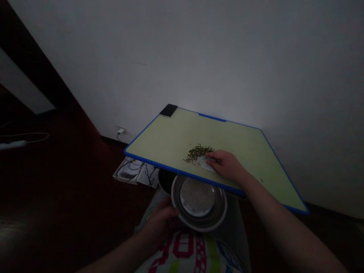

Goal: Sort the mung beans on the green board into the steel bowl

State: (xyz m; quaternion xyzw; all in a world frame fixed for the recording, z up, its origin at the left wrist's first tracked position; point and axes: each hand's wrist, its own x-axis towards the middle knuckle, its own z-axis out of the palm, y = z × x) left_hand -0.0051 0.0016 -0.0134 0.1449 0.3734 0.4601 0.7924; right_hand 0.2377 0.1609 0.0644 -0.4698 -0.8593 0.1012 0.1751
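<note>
My right hand (226,165) rests on a pale green table with a blue rim (167,142), fingers pressed on a small white card or paper (205,163) beside a pile of small green-brown grains (197,152). My left hand (160,222) grips the rim of a round metal bowl (199,203) held just under the table's near edge. The bowl holds a layer of pale grains. A second dark bowl (165,180) sits partly hidden behind it under the table.
A black phone (168,110) lies at the table's far left corner. A white wall rises behind. On the dark floor lie a power strip with cables (132,170), a wall plug (121,131) and a white cable (17,142). Patterned cloth (193,252) covers my lap.
</note>
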